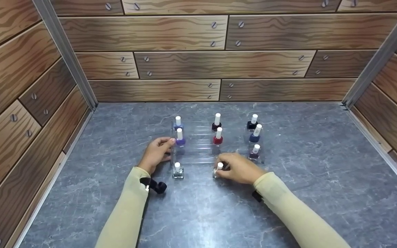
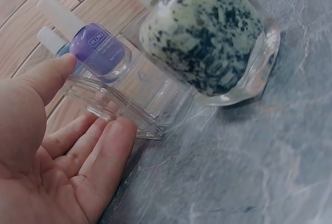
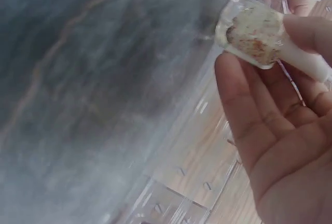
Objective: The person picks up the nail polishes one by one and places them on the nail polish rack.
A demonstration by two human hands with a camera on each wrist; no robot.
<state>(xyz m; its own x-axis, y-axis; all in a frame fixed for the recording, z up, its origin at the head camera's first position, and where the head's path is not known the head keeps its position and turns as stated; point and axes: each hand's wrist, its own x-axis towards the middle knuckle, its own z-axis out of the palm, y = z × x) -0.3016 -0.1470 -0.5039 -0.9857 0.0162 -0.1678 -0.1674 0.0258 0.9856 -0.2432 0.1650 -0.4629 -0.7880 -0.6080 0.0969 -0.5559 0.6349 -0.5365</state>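
My right hand [image 1: 238, 167] pinches a nail polish bottle [image 3: 254, 33] with a white cap and pale, speckled polish, at the front middle of a clear acrylic stand [image 1: 198, 160]. My left hand [image 1: 155, 153] grips the stand's left side, thumb at the upper edge and fingers lower down. Close to that thumb stands a purple nail polish bottle [image 2: 101, 50]. Nearer to me, at the front left, is a bottle with dark-flecked polish [image 2: 205, 35]. A red bottle [image 1: 218, 139] stands in the stand's middle column.
Behind are a light blue bottle [image 1: 178, 123], a dark red one [image 1: 216, 126] and a black one [image 1: 252, 124]. The right column also has a navy bottle [image 1: 254, 137] and a dark purple one [image 1: 254, 155]. Wood-patterned walls [image 1: 219, 65] border the grey marbled table [image 1: 305, 144].
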